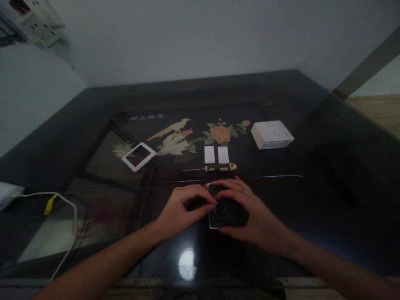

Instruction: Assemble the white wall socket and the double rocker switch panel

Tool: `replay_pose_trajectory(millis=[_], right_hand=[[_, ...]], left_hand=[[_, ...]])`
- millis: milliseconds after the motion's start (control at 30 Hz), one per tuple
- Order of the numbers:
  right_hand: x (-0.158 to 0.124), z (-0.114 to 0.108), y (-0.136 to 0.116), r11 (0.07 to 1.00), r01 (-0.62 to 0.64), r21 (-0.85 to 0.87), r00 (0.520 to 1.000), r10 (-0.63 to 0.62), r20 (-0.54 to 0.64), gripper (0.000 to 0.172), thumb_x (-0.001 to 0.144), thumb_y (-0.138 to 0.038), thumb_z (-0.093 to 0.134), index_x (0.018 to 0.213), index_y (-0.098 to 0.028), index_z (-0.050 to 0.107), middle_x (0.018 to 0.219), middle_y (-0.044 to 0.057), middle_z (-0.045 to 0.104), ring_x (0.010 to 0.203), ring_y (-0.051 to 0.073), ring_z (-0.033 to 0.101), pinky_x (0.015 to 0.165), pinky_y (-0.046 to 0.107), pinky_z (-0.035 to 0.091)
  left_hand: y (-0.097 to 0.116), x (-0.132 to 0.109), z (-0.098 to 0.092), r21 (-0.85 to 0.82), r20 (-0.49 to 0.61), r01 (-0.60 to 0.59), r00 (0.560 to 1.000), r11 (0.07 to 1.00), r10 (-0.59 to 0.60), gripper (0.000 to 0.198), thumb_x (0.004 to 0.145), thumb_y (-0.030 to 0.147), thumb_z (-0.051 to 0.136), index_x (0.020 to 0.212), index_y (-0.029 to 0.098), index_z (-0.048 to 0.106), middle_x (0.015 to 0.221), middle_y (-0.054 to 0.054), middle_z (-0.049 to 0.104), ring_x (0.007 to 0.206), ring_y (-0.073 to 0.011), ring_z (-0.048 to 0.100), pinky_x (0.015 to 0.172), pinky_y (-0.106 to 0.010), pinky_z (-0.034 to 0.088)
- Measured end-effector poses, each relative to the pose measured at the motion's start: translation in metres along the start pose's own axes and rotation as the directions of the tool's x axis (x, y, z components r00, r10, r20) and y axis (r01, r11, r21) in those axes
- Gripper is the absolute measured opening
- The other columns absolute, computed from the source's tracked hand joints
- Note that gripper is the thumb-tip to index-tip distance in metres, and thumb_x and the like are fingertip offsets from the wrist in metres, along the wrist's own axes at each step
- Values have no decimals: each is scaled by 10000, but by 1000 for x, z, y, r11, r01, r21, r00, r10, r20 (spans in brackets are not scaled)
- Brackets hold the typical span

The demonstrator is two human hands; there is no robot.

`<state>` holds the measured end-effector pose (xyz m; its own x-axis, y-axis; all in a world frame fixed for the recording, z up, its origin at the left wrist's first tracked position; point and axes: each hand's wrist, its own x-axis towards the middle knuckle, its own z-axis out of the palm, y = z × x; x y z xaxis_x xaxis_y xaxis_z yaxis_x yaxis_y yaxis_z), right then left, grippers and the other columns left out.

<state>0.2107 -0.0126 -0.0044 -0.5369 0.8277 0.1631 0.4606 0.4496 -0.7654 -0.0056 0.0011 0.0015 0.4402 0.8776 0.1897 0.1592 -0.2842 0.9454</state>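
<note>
My right hand (254, 214) curls round a square wall switch (229, 216) with its black back up and a white rim along the left side. The fingers grip its far side and the thumb lies along the near edge. My left hand (181, 206) pinches thumb and forefinger together at the switch's left part; whatever is between the fingertips is too small to make out. Just beyond the hands lies a screwdriver (220, 168) with a black and yellow handle, its shaft pointing left. Two small white rectangular plates (209, 154) lie side by side behind it.
A white square frame (127, 163) lies to the left. Stacked white wall sockets (271, 132) sit at the right. A white cable (75, 212) with a yellow tag (50, 204) runs along the left side of the glossy dark table (312, 246). A wall rises behind.
</note>
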Motion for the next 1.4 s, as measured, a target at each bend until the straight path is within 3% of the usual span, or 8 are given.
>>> replay_pose_trajectory(millis=[133, 233, 367, 467, 600, 833, 1133, 1400], right_hand=[[1, 0, -1, 1000, 0, -17, 1000, 0, 9, 506, 651, -221, 792, 1100, -246, 559, 1362, 93, 559, 1304, 293, 470, 1141, 622, 175], [0, 0, 0, 999, 24, -38, 1000, -24, 21, 603, 671, -230, 786, 1208, -237, 511, 1379, 102, 552, 1324, 287, 443, 1150, 613, 172], [-1, -6, 2, 996, 45, -74, 996, -40, 75, 799, 689, -400, 807, 1361, -247, 404, 1459, 112, 486, 1397, 305, 333, 1155, 626, 160], [-3, -12, 4, 995, 62, -79, 996, -56, 76, 884, 670, -516, 799, 1403, -269, 370, 1516, 104, 406, 1418, 296, 284, 1149, 579, 247], [-5, -14, 8, 997, 65, -51, 998, -64, 6, 848, 693, -505, 787, 1399, -288, 371, 1496, 83, 410, 1399, 251, 304, 1132, 489, 340], [-6, -8, 9, 994, 66, -82, 995, -59, 81, 861, 686, -499, 794, 1396, -243, 380, 1486, 120, 412, 1391, 276, 316, 1128, 504, 351], [-5, -7, 8, 990, 73, -124, 994, -62, 89, 842, 697, -492, 787, 1390, -235, 383, 1482, 114, 425, 1383, 274, 325, 1133, 517, 343], [-8, -7, 8, 990, 75, -122, 994, -64, 86, 825, 704, -480, 786, 1387, -230, 397, 1484, 108, 424, 1382, 266, 323, 1139, 494, 336]], left_hand=[[0, 0, 2, -9, 1, 10, 1000, 1000, -10, 44, 808, 136, 695, 824, 162, 726, 800, -33, 727, 777, -152, 675, 768, -259, 514], [0, 1, 4, -41, -48, 30, 998, 999, -32, 42, 809, 134, 694, 823, 165, 718, 808, -28, 722, 779, -148, 674, 750, -243, 517], [-1, 3, 4, 1, -119, 27, 993, 1000, -26, 65, 822, 116, 678, 827, 168, 717, 848, -29, 722, 817, -145, 679, 752, -227, 520], [-2, 3, 2, 89, -111, -22, 993, 996, 32, 90, 822, 99, 680, 849, 176, 719, 854, -23, 733, 846, -150, 686, 821, -251, 520], [-3, 2, 1, 208, -82, -106, 989, 972, 126, 108, 813, 90, 702, 865, 183, 715, 844, -17, 747, 901, -162, 684, 886, -277, 513], [-5, 4, 4, 295, -40, -245, 962, 923, 268, 59, 837, 128, 703, 877, 169, 688, 806, -19, 737, 803, -154, 687, 923, -333, 514], [-7, 6, 3, 369, 44, -366, 925, 855, 377, 41, 885, 151, 654, 886, 186, 676, 813, -17, 726, 793, -151, 674, 884, -357, 527], [-6, 5, 2, 394, 84, -386, 919, 834, 386, 80, 880, 134, 647, 914, 195, 686, 851, -31, 722, 826, -168, 671, 861, -364, 536]])
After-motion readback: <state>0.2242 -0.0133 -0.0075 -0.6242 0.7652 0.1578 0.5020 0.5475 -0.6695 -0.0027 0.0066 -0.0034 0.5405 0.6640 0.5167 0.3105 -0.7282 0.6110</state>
